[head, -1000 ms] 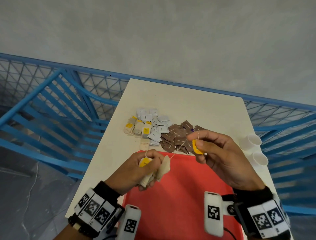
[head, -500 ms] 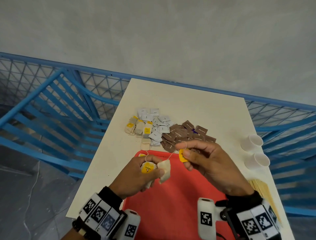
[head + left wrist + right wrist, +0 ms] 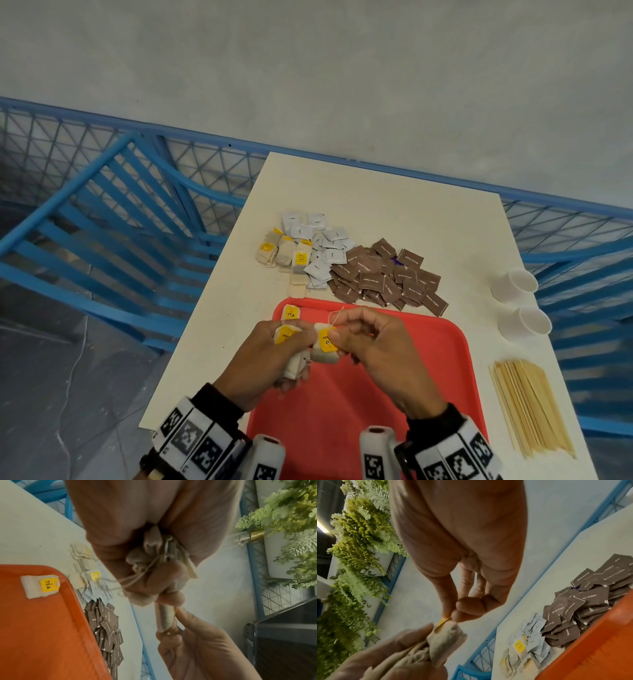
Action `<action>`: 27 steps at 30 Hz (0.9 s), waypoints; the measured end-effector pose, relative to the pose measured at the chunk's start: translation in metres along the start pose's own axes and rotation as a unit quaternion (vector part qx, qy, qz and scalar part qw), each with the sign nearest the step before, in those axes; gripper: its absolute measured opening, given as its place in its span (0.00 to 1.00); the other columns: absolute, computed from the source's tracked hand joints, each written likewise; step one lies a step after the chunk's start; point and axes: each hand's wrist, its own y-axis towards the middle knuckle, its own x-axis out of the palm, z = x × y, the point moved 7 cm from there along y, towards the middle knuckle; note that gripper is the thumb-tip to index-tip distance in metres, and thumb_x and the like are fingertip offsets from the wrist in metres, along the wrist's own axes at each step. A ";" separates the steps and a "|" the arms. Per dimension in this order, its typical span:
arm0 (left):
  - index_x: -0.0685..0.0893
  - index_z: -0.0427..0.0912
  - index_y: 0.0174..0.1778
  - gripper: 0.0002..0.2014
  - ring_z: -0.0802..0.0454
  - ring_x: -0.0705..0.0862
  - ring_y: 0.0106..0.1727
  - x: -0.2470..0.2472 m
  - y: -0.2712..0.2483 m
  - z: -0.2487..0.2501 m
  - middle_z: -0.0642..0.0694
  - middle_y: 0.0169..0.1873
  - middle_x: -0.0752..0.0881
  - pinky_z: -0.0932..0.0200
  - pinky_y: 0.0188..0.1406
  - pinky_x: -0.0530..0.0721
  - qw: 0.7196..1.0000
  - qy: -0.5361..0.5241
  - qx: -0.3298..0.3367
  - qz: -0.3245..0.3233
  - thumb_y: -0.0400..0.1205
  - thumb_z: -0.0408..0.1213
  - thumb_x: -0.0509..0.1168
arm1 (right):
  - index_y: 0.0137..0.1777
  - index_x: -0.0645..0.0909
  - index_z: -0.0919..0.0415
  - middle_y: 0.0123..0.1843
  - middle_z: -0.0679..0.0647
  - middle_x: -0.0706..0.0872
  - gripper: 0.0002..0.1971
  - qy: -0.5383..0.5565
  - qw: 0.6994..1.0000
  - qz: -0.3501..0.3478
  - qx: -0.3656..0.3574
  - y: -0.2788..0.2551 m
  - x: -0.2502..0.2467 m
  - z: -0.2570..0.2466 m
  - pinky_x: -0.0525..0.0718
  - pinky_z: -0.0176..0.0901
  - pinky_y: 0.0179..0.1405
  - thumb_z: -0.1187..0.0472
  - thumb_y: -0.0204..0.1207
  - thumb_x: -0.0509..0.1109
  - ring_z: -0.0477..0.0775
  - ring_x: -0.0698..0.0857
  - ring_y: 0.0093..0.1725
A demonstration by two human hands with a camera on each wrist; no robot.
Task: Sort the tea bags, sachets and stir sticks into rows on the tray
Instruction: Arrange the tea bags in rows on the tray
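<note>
Several tea bags (image 3: 294,366) are bunched in my left hand (image 3: 270,363), fingers curled tight round them, their strings tangled at my knuckles. My right hand (image 3: 380,356) pinches the yellow tag (image 3: 326,341) of one more tea bag (image 3: 324,353) between thumb and forefinger, that bag hanging right against my left thumb. Both hands hover over the near-left part of the red tray (image 3: 442,346). One tea bag marked TEA (image 3: 290,313) already lies flat in the tray's far left corner, just beyond my left knuckles. Past the tray, ahead of my left hand, sit a loose heap of tea bags (image 3: 282,253) and, touching it, a pile of white sachets (image 3: 322,246); ahead of my right hand spreads a pile of brown sachets (image 3: 387,277), nearly touching the tray's far rim. Out to the right of my right hand, on the table (image 3: 376,192), lie a sheaf of wooden stir sticks (image 3: 529,407) and, farther off, two white paper cups (image 3: 519,303) on their sides.
</note>
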 end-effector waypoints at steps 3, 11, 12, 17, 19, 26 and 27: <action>0.88 0.40 0.50 0.18 0.44 0.77 0.24 0.000 -0.002 -0.002 0.32 0.35 0.91 0.62 0.19 0.73 1.000 0.002 0.024 0.011 0.74 0.50 0.77 | 0.50 0.86 0.64 0.30 0.58 0.84 0.08 -0.003 1.000 0.023 0.007 -0.002 0.002 0.007 0.76 0.36 0.26 0.68 0.72 0.79 0.51 0.79 0.29; 0.91 0.48 0.47 0.05 0.40 0.76 0.24 -0.018 -0.004 -0.023 0.30 0.24 0.82 0.61 0.19 0.73 0.996 0.010 0.012 0.086 0.78 0.42 0.74 | 0.45 0.88 0.68 0.28 0.51 0.84 0.05 -0.007 0.997 -0.021 0.069 -0.003 0.017 0.036 0.74 0.29 0.27 0.65 0.75 0.77 0.41 0.78 0.26; 0.91 0.48 0.47 0.04 0.42 0.77 0.23 -0.022 -0.003 -0.027 0.26 0.25 0.81 0.61 0.18 0.74 0.995 0.015 0.008 0.097 0.79 0.41 0.74 | 0.44 0.88 0.67 0.28 0.52 0.84 0.04 -0.024 0.997 -0.021 0.072 0.002 0.018 0.040 0.74 0.29 0.26 0.65 0.76 0.77 0.41 0.78 0.25; 0.89 0.38 0.46 0.02 0.47 0.78 0.22 -0.060 0.006 -0.059 0.30 0.35 0.89 0.63 0.16 0.73 0.982 0.045 -0.052 0.174 0.81 0.33 0.72 | 0.41 0.85 0.65 0.27 0.56 0.82 0.05 -0.123 0.982 0.039 0.135 0.055 0.008 0.092 0.73 0.32 0.23 0.67 0.79 0.73 0.40 0.75 0.20; 0.90 0.39 0.42 0.03 0.48 0.80 0.23 -0.075 0.011 -0.069 0.37 0.32 0.90 0.63 0.18 0.74 0.975 0.099 -0.067 0.186 0.80 0.31 0.71 | 0.41 0.84 0.64 0.26 0.54 0.81 0.05 -0.128 0.974 0.058 0.175 0.077 0.004 0.114 0.74 0.29 0.21 0.69 0.78 0.73 0.39 0.75 0.18; 0.90 0.38 0.40 0.05 0.49 0.79 0.23 -0.096 0.015 -0.081 0.37 0.34 0.90 0.61 0.18 0.73 0.970 0.133 -0.100 0.179 0.80 0.29 0.70 | 0.29 0.82 0.59 0.22 0.54 0.82 0.14 -0.164 0.961 0.071 0.210 0.129 0.018 0.147 0.75 0.35 0.23 0.67 0.75 0.76 0.45 0.75 0.19; 0.90 0.41 0.39 0.05 0.50 0.81 0.23 -0.098 0.017 -0.079 0.40 0.32 0.90 0.61 0.18 0.74 0.963 0.167 -0.097 0.187 0.79 0.31 0.70 | 0.27 0.82 0.58 0.21 0.54 0.83 0.14 -0.181 0.958 0.079 0.210 0.134 0.018 0.148 0.77 0.37 0.26 0.66 0.74 0.77 0.46 0.76 0.20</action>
